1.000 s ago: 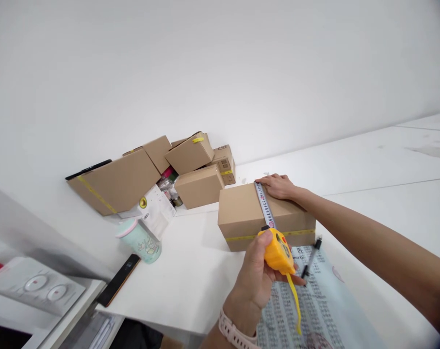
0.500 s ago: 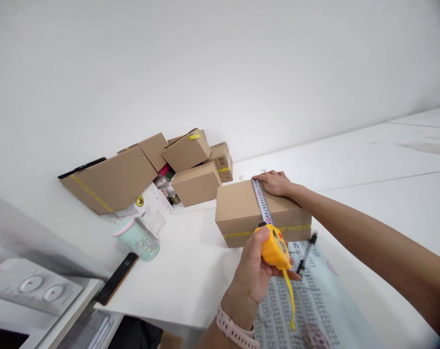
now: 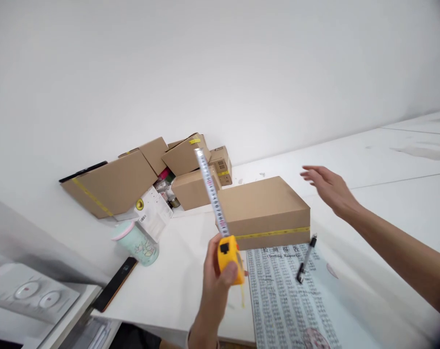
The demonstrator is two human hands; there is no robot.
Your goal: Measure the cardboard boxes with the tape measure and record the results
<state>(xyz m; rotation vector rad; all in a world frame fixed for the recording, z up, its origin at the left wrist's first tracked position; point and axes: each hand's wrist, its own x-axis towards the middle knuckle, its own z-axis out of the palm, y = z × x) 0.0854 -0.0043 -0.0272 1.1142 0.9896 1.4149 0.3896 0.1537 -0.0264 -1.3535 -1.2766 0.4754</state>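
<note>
My left hand is closed around a yellow tape measure, its printed metal blade sticking out up and away from me. Behind the blade and to its right, a closed cardboard box with a yellow strip along its near side lies on the white table. My right hand hovers right of the box, fingers stretched out, touching nothing. A printed sheet headed "Testing Report" lies in front of the box. On it rests a black and clear pen.
Several cardboard boxes are piled against the wall at the back left. Before them stand a white carton with an avocado picture and a mint cup. A dark flat device lies at the table's left edge, above a shelf unit.
The blade has come off the box top. My left hand has moved left with the tape measure, turning it. My right hand has let go of the blade's end and moved right.
</note>
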